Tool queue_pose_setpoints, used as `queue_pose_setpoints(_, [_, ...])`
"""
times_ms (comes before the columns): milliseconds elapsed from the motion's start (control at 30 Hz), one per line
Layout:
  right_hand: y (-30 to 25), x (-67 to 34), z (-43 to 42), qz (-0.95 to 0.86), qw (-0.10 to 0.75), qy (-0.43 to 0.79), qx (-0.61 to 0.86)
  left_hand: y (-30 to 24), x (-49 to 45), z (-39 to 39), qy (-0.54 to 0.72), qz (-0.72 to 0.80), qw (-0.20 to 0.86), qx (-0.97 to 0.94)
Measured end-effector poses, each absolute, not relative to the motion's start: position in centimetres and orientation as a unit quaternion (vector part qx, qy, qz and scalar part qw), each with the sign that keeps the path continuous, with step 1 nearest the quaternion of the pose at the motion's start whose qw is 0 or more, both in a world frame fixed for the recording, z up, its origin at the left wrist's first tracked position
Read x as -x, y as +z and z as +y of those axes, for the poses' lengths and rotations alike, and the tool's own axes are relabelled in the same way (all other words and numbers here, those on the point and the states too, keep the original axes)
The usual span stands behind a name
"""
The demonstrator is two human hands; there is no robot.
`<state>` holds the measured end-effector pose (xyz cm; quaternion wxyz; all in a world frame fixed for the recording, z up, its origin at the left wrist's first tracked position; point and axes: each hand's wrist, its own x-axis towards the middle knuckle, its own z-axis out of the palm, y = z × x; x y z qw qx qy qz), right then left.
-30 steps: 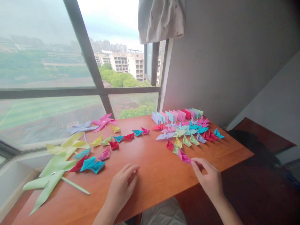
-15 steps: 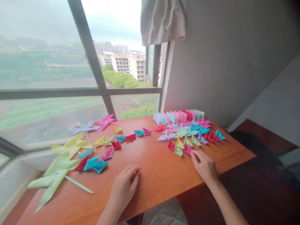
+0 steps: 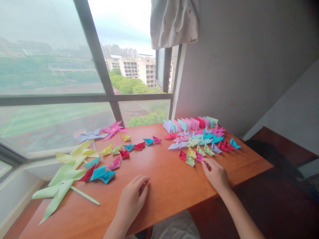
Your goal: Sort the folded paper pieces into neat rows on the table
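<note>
My right hand (image 3: pixel 215 175) pinches the near edge of a magenta paper boat (image 3: pixel 198 156) on the table. Close around that boat stand a light green boat (image 3: pixel 190 161), a yellow boat (image 3: pixel 191 152) and a red boat (image 3: pixel 182 155). Behind them runs a row of more boats, among them a lavender one (image 3: pixel 215 148). My left hand (image 3: pixel 132 196) rests on the tabletop with its fingers curled together, and nothing shows in them. Left of it, a blue boat (image 3: pixel 106 175) and a pink boat (image 3: pixel 115 163) are the closest pieces.
Folded paper cranes (image 3: pixel 193 142) and a row of upright folded papers (image 3: pixel 188 124) fill the table's back right. Paper pinwheels, including a green one (image 3: pixel 62 182), lie at the left by the window. The wooden table (image 3: pixel 169 186) ends at a slanted right edge.
The magenta boat has shifted slightly left and back with my right hand, nearer the yellow and green boats. My left hand stays in place; the view has moved a little.
</note>
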<state>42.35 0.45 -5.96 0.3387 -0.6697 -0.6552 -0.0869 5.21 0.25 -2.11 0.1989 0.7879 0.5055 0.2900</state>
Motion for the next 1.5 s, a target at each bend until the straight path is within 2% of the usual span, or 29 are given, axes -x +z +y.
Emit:
queue_pose_setpoints(333, [-6.1, -42.4, 0.2, -0.659, 0.336, -0.096, 0.666, -2.1, -5.2, 0.2, 0.284, 0.507, 0.205, -0.787])
queue_pose_setpoints(600, [-5.0, -40.7, -0.6, -0.647, 0.405, -0.132, 0.632, -1.7, -5.4, 0.0, 0.279, 0.511, 0.209, -0.785])
queue_pose_setpoints(867, [-4.2, -32.6, -1.8, -0.732, 0.411, 0.015, 0.543, -1.7, -5.3, -0.1, 0.322, 0.526, 0.213, -0.758])
queue_pose_setpoints(1067, [-4.9, -30.7, -1.9, -0.757, 0.371, 0.044, 0.536, -0.9, -2.2, 0.1, 0.333, 0.630, 0.092, -0.696])
queue_pose_setpoints(1300, [-5.2, -31.1, -1.8, -0.764, 0.362, 0.045, 0.531, 1.4, 3.1, 0.1, 0.261, 0.742, -0.088, -0.611])
queue_pose_setpoints(1500, [-5.2, -31.0, -1.9, -0.762, 0.364, 0.047, 0.534, 1.1, 5.9, 0.4, 0.200, 0.758, -0.087, -0.615])
